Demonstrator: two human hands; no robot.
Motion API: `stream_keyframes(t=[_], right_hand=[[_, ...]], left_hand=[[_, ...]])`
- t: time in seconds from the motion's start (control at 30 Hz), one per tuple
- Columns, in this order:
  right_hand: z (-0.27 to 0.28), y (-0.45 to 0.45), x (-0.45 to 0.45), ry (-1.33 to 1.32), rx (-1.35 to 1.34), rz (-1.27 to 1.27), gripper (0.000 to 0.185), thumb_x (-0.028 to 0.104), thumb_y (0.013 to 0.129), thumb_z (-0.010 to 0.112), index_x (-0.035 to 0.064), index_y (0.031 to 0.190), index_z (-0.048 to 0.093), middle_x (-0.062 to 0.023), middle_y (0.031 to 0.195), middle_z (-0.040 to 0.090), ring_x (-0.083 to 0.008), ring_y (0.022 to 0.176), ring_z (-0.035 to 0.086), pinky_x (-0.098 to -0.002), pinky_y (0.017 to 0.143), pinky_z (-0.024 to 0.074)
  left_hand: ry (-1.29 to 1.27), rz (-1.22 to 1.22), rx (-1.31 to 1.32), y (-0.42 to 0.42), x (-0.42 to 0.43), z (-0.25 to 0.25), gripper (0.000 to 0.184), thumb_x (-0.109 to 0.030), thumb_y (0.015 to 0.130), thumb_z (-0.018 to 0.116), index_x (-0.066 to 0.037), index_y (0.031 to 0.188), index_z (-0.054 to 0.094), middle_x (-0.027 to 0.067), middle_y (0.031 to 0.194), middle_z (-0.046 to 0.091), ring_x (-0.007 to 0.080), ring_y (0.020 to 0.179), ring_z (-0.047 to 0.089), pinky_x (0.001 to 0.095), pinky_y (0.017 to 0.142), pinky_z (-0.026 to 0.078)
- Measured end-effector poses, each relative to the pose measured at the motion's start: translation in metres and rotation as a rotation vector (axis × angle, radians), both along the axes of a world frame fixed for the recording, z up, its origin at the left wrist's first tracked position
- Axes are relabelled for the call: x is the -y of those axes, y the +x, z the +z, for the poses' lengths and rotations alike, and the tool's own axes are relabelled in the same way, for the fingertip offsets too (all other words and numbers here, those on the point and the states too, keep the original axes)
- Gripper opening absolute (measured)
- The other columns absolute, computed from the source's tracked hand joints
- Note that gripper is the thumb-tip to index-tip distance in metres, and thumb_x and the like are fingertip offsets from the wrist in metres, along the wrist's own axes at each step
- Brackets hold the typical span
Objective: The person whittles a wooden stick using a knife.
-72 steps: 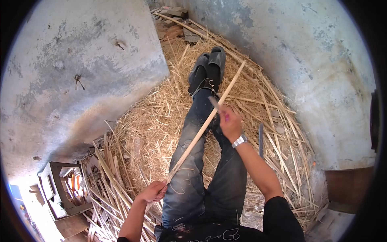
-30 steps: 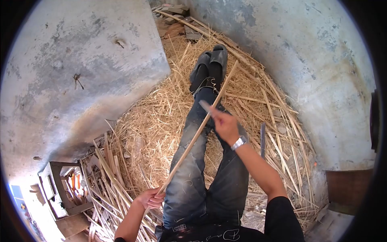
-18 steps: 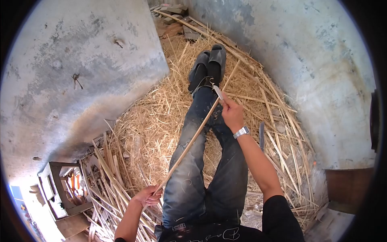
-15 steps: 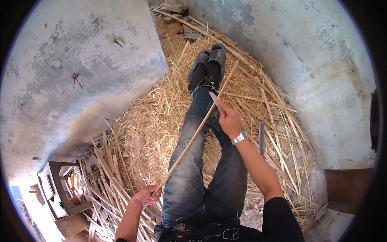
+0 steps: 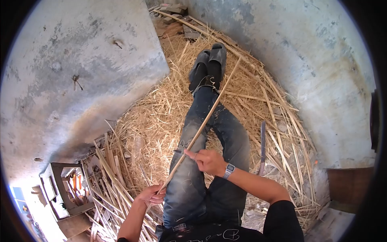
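A long, thin bamboo strip (image 5: 209,115) slants across my outstretched legs, from beside my left thigh up past my feet. Its lower part lies in my left hand (image 5: 153,195), fingers closed around it. My right hand (image 5: 207,161), wearing a metal wristwatch (image 5: 228,171), is closed on a knife (image 5: 179,151) over my left knee. The blade lies across the strip, with a thin curl of shaving by it. Most of the knife's handle is hidden in my fingers.
Pale shavings (image 5: 145,129) cover the floor around my legs. Split strips (image 5: 111,173) lie at left, more along the right wall (image 5: 322,80). A long dark blade-like tool (image 5: 263,143) rests right of my legs. A wooden frame (image 5: 66,189) stands at lower left.
My right hand has drawn the knife down along the strip from near my shins to my knee. My left hand keeps its hold, almost unmoved.
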State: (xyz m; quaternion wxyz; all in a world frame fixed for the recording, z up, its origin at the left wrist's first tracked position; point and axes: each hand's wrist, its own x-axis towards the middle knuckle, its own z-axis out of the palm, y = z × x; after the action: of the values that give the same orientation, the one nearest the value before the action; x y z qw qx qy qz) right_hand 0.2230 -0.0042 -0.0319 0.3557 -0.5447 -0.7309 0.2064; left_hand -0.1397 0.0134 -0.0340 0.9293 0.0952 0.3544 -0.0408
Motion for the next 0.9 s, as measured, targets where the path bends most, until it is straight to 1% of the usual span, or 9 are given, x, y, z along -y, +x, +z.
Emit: stream_keyframes(t=[0.1, 0.2, 0.23, 0.4, 0.53, 0.6, 0.67, 0.73, 0.9], right_hand=[[-0.018, 0.041, -0.038, 0.136, 0.152, -0.212, 0.067, 0.005, 0.086, 0.065, 0.0302, 0.147, 0.065, -0.0099, 0.065, 0.057, -0.0292, 0.057, 0.061, -0.0431, 0.055, 0.0551], [-0.005, 0.111, -0.093, 0.213, 0.06, -0.529, 0.056, 0.001, 0.09, 0.059, 0.0222, 0.141, 0.07, -0.0197, 0.081, 0.072, -0.0363, 0.065, 0.069, -0.0473, 0.061, 0.0545], [-0.005, 0.137, -0.108, 0.131, 0.148, -0.614, 0.053, 0.001, 0.092, 0.059, 0.0229, 0.139, 0.071, -0.0211, 0.084, 0.073, -0.0373, 0.066, 0.069, -0.0472, 0.063, 0.055], [-0.002, 0.205, -0.158, 0.072, 0.119, -0.828, 0.041, 0.007, 0.097, 0.063, 0.021, 0.134, 0.074, -0.0214, 0.086, 0.073, -0.035, 0.066, 0.071, -0.0441, 0.063, 0.0539], [-0.013, 0.196, -0.156, -0.016, -0.054, -0.71, 0.04, 0.009, 0.099, 0.067, 0.0219, 0.137, 0.073, -0.0213, 0.093, 0.076, -0.0252, 0.072, 0.074, -0.0371, 0.068, 0.0558], [-0.028, 0.167, -0.14, 0.105, -0.198, -0.412, 0.035, 0.006, 0.1, 0.066, 0.015, 0.134, 0.075, -0.0187, 0.112, 0.079, -0.0204, 0.087, 0.079, -0.0311, 0.076, 0.0586], [-0.017, 0.127, -0.111, -0.093, -0.165, -0.4, 0.032, 0.005, 0.103, 0.064, 0.0095, 0.132, 0.075, -0.0164, 0.12, 0.078, -0.0206, 0.095, 0.079, -0.0278, 0.08, 0.0593], [-0.023, 0.082, -0.092, 0.224, -0.316, -0.303, 0.044, 0.0, 0.093, 0.065, 0.0163, 0.133, 0.076, -0.0191, 0.089, 0.076, -0.0238, 0.063, 0.07, -0.0334, 0.061, 0.0559], [-0.011, -0.01, -0.004, -0.008, -0.001, -0.19, 0.056, 0.009, 0.09, 0.067, 0.0266, 0.143, 0.069, -0.0067, 0.067, 0.059, -0.0286, 0.054, 0.061, -0.0408, 0.053, 0.0526]], left_hand=[[-0.053, 0.013, 0.01, -0.007, 0.005, -0.001, 0.049, -0.051, 0.114, 0.043, -0.014, 0.084, 0.05, -0.0084, 0.053, 0.035, 0.0044, 0.041, 0.031, 0.0224, 0.033, 0.021], [-0.066, 0.003, 0.01, -0.01, 0.005, -0.004, 0.05, -0.05, 0.115, 0.04, -0.014, 0.083, 0.05, -0.008, 0.052, 0.035, 0.0047, 0.041, 0.031, 0.0221, 0.034, 0.022], [-0.069, 0.004, 0.003, -0.011, 0.005, -0.005, 0.05, -0.05, 0.115, 0.04, -0.014, 0.083, 0.05, -0.0079, 0.052, 0.035, 0.0047, 0.041, 0.031, 0.0218, 0.034, 0.022], [-0.052, -0.002, 0.011, -0.014, 0.004, -0.009, 0.048, -0.049, 0.115, 0.04, -0.014, 0.083, 0.05, -0.008, 0.053, 0.036, 0.004, 0.042, 0.032, 0.0212, 0.034, 0.023], [-0.026, -0.002, 0.009, -0.015, 0.003, -0.009, 0.048, -0.049, 0.115, 0.041, -0.013, 0.084, 0.051, -0.0081, 0.053, 0.037, 0.0035, 0.041, 0.032, 0.0208, 0.034, 0.023], [-0.037, -0.002, 0.015, -0.008, 0.0, -0.007, 0.049, -0.05, 0.115, 0.041, -0.013, 0.085, 0.051, -0.0081, 0.053, 0.037, 0.0035, 0.041, 0.032, 0.0209, 0.033, 0.024], [-0.048, -0.003, 0.025, 0.0, -0.001, -0.007, 0.049, -0.051, 0.115, 0.04, -0.013, 0.085, 0.052, -0.008, 0.053, 0.037, 0.0036, 0.041, 0.033, 0.0209, 0.033, 0.024], [-0.067, 0.01, 0.06, 0.005, -0.001, -0.008, 0.05, -0.051, 0.114, 0.039, -0.012, 0.087, 0.052, -0.0079, 0.053, 0.036, 0.0037, 0.039, 0.032, 0.021, 0.033, 0.024], [-0.094, 0.047, 0.106, 0.014, 0.002, -0.011, 0.05, -0.051, 0.115, 0.038, -0.012, 0.087, 0.051, -0.0078, 0.053, 0.035, 0.004, 0.039, 0.032, 0.0214, 0.033, 0.023]])
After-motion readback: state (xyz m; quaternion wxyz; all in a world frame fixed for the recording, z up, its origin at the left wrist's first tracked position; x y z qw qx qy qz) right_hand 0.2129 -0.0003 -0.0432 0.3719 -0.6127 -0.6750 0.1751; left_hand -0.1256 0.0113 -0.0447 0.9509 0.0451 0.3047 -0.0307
